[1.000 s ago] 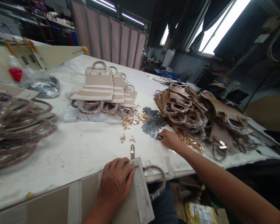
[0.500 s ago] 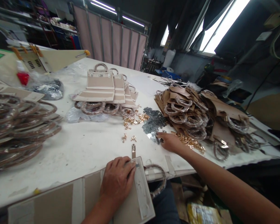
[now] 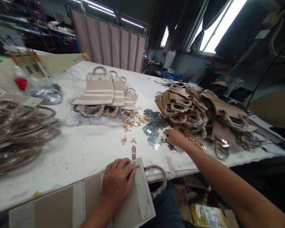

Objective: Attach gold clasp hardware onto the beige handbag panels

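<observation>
My left hand (image 3: 117, 183) lies flat, fingers spread, on a beige bag panel (image 3: 142, 193) that hangs over the near edge of the white table (image 3: 85, 152); the panel's wrapped round handle (image 3: 159, 180) sticks out to the right. My right hand (image 3: 175, 138) reaches forward, fingertips curled into a scatter of small silver metal plates (image 3: 154, 126); whether it holds one I cannot tell. A gold clasp strip (image 3: 133, 152) lies just beyond the panel. Gold fittings (image 3: 133, 122) lie to the left of the plates.
A heap of tan bag panels with wrapped handles (image 3: 199, 110) rises at the right. Finished beige panels (image 3: 104, 90) are stacked at the middle back. Stacked round handles (image 3: 16, 129) fill the left. A plastic bag of dark parts (image 3: 46, 91) and a red-capped bottle (image 3: 20, 80) sit far left.
My right hand has slid a little forward and right along the silver plates, dragging some nearer. My left hand has stayed on the panel.
</observation>
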Demonstrator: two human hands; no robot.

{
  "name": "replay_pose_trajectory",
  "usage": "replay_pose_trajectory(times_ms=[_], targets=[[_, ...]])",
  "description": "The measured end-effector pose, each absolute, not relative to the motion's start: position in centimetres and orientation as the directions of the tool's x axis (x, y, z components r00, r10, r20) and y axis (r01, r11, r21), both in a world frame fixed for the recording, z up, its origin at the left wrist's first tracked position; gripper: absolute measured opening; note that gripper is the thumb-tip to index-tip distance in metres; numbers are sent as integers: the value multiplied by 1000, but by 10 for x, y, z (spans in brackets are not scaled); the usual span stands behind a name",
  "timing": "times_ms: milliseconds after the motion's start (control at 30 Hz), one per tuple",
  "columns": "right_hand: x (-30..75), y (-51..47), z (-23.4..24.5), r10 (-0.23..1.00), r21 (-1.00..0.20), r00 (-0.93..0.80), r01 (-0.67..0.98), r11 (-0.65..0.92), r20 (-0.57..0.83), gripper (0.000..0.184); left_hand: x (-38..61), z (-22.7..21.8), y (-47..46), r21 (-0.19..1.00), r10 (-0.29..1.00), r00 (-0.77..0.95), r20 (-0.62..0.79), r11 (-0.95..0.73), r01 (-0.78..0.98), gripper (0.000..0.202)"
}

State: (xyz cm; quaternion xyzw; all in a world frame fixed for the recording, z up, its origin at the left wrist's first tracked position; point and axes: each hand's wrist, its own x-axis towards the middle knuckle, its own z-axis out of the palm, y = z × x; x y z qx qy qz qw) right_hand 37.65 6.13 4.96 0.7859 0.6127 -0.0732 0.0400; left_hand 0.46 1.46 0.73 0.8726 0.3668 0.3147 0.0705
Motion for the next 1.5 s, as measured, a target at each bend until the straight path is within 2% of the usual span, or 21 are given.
replay_pose_trajectory(times_ms=[167, 233, 400, 567, 733, 900, 1100, 1233, 1400, 1500], targets=[[356, 52, 50, 981, -135, 78, 985, -103, -176, 58, 5, 7, 14, 352, 690, 534, 488, -716, 603, 18], [352, 48, 51, 986, -167, 68, 981, -94, -152, 55, 5, 7, 14, 359, 694, 538, 478, -713, 602, 18], [347, 36, 54, 984, -156, 141, 975, -156, -106, 44, 6, 8, 13, 376, 706, 537, 462, -704, 603, 16], [326, 19, 53, 987, -157, 92, 981, -113, -134, 32, 6, 10, 11, 389, 714, 531, 455, -696, 603, 17], [309, 5, 52, 990, -140, 119, 982, -129, -77, 43, 5, 11, 10, 392, 714, 533, 454, -697, 601, 17], [305, -14, 46, 994, -167, -20, 986, 1, -111, 41, 5, 10, 10, 397, 721, 528, 450, -690, 604, 16], [338, -37, 29, 994, -285, 103, 954, -92, 24, 33, 6, 8, 10, 394, 722, 533, 441, -689, 608, 17], [346, -35, 26, 984, -310, 129, 947, -84, 126, 26, 6, 7, 11, 383, 719, 537, 441, -692, 611, 17], [330, -25, 29, 996, -269, 61, 962, -40, 68, 29, 5, 8, 10, 375, 719, 542, 436, -692, 617, 18], [332, -23, 29, 995, -233, 89, 969, -78, 40, 23, 5, 8, 8, 374, 723, 535, 438, -687, 623, 18]])
